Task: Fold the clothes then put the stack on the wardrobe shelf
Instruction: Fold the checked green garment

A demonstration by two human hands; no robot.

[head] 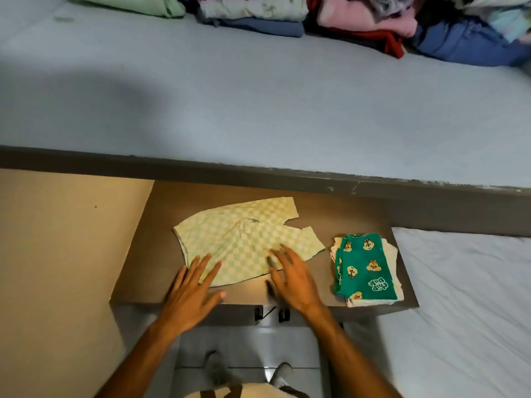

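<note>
Brown and flat, the worktop (344, 214) sits low against a bed (258, 110) covered in a pale blue sheet, with a tan wall or panel on its left and a second pale sheet (465, 282) on its right.

On the worktop lies a green-and-white checked garment (241, 237), spread flat with 2 short sleeves or legs pointing toward the bed. The left hand (189, 294) rests palm down on the garment's near left edge, its fingers (201, 265) spread wide and flat, gripping nothing. The right hand (293, 277) is also palm down, over the garment's near right part, fingers (284, 254) splayed and slightly blurred; whether it presses the cloth or hovers just above it cannot be told, but it holds nothing.

Just to the right of the garment, apart from it, stands a small folded stack (367, 271) near the worktop's right edge. Its top piece is dark green with cartoon chipmunk faces and white lettering; paler folded pieces show beneath.

Along the far side of the bed runs a row of clothes piles (287, 15): light green at the left, then lilac and blue, then pink over red, then blue and mixed colours at the right.

At the bottom of the view, 2 feet in grey socks (215, 369) stand on a pale floor.
</note>
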